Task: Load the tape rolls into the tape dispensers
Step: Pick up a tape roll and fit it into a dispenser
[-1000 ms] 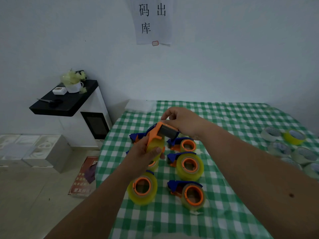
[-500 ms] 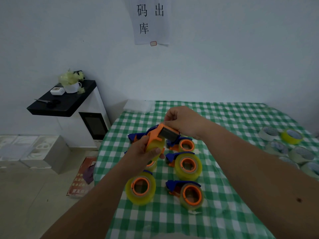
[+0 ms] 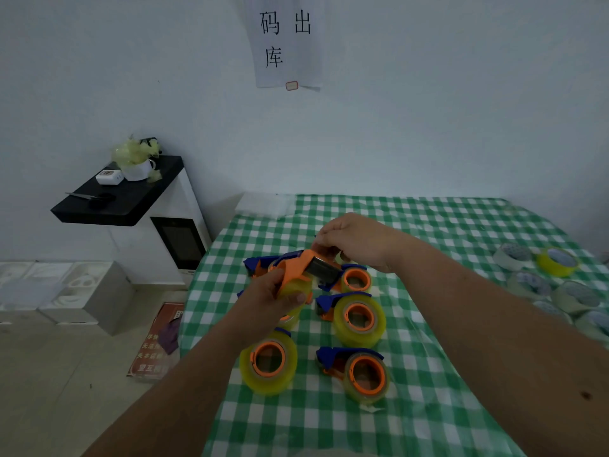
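My left hand [image 3: 268, 300] grips an orange tape dispenser [image 3: 296, 267] with a yellowish tape roll in it, held above the table's left part. My right hand [image 3: 354, 240] pinches the dispenser's dark front end [image 3: 324, 268] from above. Below the hands, several loaded dispensers with blue and orange parts lie on the green checked tablecloth [image 3: 428, 390], among them one at the centre [image 3: 357, 316], one near left [image 3: 268, 364] and one near right [image 3: 364, 374]. Loose tape rolls [image 3: 557, 260] are grouped at the table's right edge.
A white cabinet with a black top [image 3: 125, 199] stands left of the table, carrying a mug and a small white box. Grey and white boxes [image 3: 66, 291] sit on the floor beside it. A paper sign [image 3: 285, 41] hangs on the wall.
Both hands stay on the held dispenser in about the same place. My right hand's fingers have shifted slightly on its front end.
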